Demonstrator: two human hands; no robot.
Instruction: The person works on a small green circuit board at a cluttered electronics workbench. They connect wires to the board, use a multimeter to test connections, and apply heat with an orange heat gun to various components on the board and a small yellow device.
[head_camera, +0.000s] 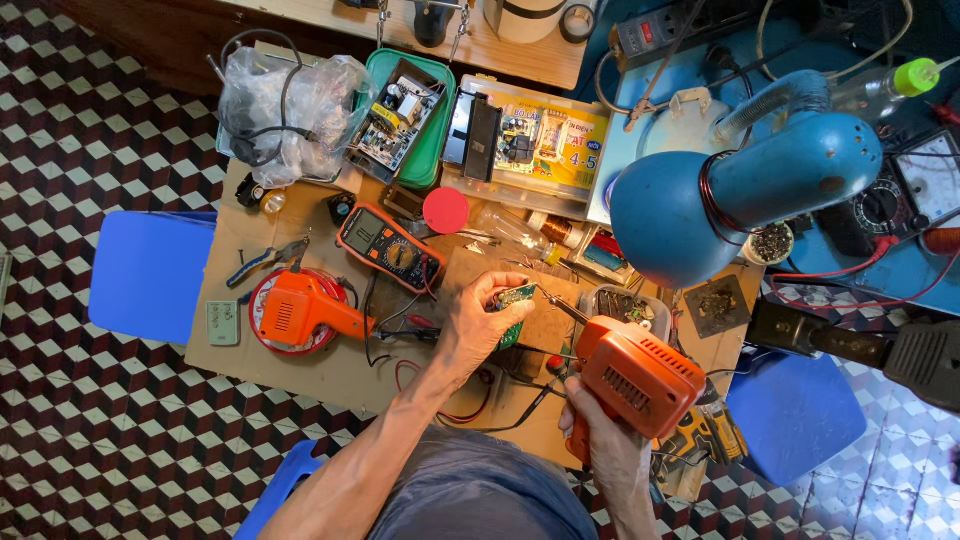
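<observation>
The blue desk lamp (740, 185) hangs nearest the camera, its shade over the right half of the desk (330, 370). Below it the right hand (600, 440) is wrapped tight around the grip of an orange soldering gun (635, 385), whose thin tip reaches left to the edge of a small green circuit board (517, 297). The left hand (485, 325) pinches that board between thumb and fingers, holding it tilted above the desk's middle — just right of an orange multimeter (390, 250). A second orange soldering gun (300, 310) lies further left on a red round stand. Behind are a green tray (435, 150) with another board and a red lid (446, 210).
</observation>
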